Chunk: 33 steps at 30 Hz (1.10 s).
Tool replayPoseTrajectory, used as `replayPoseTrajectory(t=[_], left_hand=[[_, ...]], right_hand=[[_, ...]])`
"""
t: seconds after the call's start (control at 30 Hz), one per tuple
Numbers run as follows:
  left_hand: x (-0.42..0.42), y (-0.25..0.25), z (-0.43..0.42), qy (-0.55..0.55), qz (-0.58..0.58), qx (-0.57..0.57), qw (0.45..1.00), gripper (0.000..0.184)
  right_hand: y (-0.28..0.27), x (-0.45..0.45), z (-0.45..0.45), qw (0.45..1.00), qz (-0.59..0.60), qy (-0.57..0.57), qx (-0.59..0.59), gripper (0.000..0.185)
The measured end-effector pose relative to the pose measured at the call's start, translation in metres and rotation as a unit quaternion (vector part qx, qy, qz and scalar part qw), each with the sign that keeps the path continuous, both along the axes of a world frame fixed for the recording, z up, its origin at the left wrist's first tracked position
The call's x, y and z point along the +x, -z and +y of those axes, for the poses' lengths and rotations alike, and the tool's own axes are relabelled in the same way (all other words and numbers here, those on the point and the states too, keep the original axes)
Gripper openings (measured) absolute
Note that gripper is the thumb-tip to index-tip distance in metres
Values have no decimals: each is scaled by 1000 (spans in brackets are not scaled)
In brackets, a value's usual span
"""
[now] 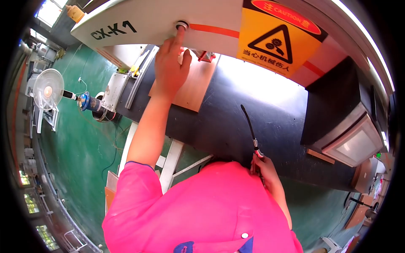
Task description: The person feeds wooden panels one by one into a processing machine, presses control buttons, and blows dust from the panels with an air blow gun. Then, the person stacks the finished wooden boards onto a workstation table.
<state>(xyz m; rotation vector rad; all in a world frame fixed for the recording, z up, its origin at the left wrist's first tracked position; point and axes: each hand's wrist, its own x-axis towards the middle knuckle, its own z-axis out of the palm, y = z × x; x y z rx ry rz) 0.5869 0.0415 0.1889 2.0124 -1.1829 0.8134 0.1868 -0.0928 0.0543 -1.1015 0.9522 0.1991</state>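
Observation:
My left hand (171, 67) reaches up to the white machine beam, its index finger extended onto a round push button (182, 24) with a metal rim. The thumb stands apart, and nothing is held in that hand. Below it, a wood-grain board (196, 86) lies on the dark machine table, with a red clamp-like part (206, 56) over its far end. Low at the table's front edge, my right hand (265, 168) is closed around an air blow gun (256, 147), its thin, dark, curved nozzle pointing up and away. My fingers cover most of its handle.
The white beam (160, 19) marked CX-K1 crosses above the dark table (236, 114) and carries a yellow caution sign (282, 36). A black box with a screen (356, 139) stands right. Left are a fan (48, 89), a blue motor-like unit (87, 102) and the green floor (84, 160).

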Motion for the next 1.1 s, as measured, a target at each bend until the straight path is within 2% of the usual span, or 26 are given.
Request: replayPoseTrajectory(t=[0.07,0.17,0.23,0.3,0.37,0.43,0.5,0.6,0.73,0.8,0.87,0.97,1.07,1.1], left_hand=[[-4,-1,3,-6,14,16,1000,57],[-16,1,4,47,77,-50,995,55],[-41,13,-4,42,131,-113,984,42],[-69,48,-19,44,171,-162,971,31],[-116,98,-33,43,249,-12,968,27],[-190,129,-64,133,280,77,948,25],[-259,163,-100,198,363,129,901,33],[-357,202,-175,258,254,182,914,45],[-457,212,-273,240,241,275,899,56],[-484,230,-312,232,167,280,917,59],[-506,242,-332,175,112,296,932,62],[-534,237,-335,115,108,302,940,61],[-564,223,-323,129,141,312,931,59],[-583,210,-318,126,167,356,911,58]], right_hand=[[-1,-8,-3,1000,4,2,4,31],[-5,-21,-7,1000,6,11,19,32],[0,-40,-12,999,-3,24,36,33],[5,-64,-19,999,6,32,36,33],[8,-93,-31,999,10,38,37,34],[11,-128,-49,998,6,44,39,33],[26,-165,-64,997,-16,66,32,33],[34,-246,-96,993,-10,121,-9,34],[33,-356,-145,983,43,177,-23,37],[31,-403,-162,978,68,195,-13,39],[26,-445,-172,972,89,216,-16,39],[12,-485,-183,969,114,218,-11,40],[12,-508,-186,968,110,226,-2,41],[12,-513,-189,968,103,229,-2,42]])
